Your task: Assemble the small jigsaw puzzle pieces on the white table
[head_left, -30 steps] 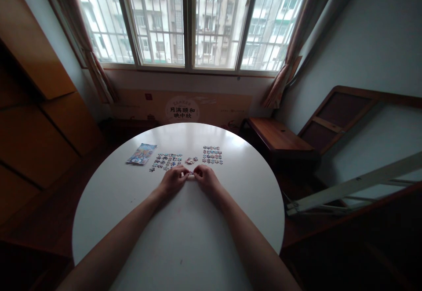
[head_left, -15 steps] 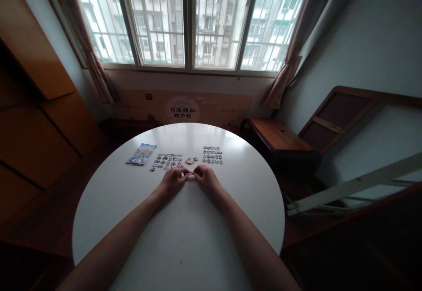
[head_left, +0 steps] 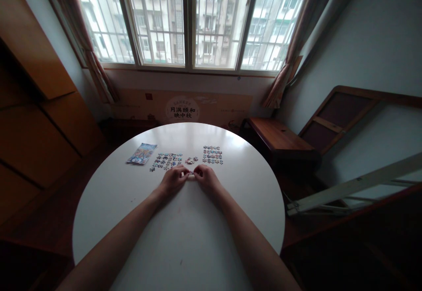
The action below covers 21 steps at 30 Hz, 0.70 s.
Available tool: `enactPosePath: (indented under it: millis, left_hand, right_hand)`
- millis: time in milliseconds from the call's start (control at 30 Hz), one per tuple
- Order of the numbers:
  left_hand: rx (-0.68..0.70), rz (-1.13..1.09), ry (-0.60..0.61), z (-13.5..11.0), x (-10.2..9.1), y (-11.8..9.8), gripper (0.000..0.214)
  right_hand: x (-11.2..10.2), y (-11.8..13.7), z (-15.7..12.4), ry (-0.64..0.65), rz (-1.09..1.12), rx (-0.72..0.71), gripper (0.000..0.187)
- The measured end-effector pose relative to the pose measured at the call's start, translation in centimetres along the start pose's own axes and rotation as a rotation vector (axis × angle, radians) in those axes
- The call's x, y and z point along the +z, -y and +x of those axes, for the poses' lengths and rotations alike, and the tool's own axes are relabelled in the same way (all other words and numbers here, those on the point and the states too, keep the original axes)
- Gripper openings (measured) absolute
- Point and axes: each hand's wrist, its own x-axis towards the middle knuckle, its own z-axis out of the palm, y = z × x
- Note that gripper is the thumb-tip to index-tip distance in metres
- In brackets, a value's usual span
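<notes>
My left hand and my right hand meet fingertip to fingertip low over the white round table. Between them they pinch small jigsaw puzzle pieces, mostly covered by the fingers; whether these are joined I cannot tell. Just beyond the fingertips lies a small loose heap of puzzle pieces. Spread rows of puzzle pieces lie past my left hand. Another block of pieces in rows sits past my right hand. A colourful picture sheet rests at the far left.
A wooden bench stands behind the table on the right, with a leaning wooden frame beyond it. An orange-brown cabinet is on the left. Barred windows with curtains fill the back wall.
</notes>
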Motion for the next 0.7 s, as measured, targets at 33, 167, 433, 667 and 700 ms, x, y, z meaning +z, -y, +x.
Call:
enactPosePath:
  millis: [33,167,433,667,700]
  left_hand:
    - [-0.002,-0.002,-0.001,0.00,0.01,-0.01,0.014]
    - [-0.001,0.000,0.000,-0.02,0.01,-0.03,0.015]
    - [-0.002,0.003,0.011,0.02,-0.07,0.04,0.015]
    - [0.000,0.017,0.005,-0.02,-0.03,-0.01,0.016]
    - [0.002,0.020,0.003,-0.03,-0.02,0.01,0.016]
  right_hand:
    - [-0.02,0.01,0.01,0.001,0.000,0.005,0.006]
    - [-0.04,0.00,0.08,0.015,0.000,0.011,0.006]
    - [-0.04,0.08,0.09,0.016,-0.009,0.018,0.006]
    - [-0.20,0.32,0.01,0.013,-0.003,0.015,0.006]
    - [-0.19,0.31,0.02,0.014,-0.006,0.016,0.005]
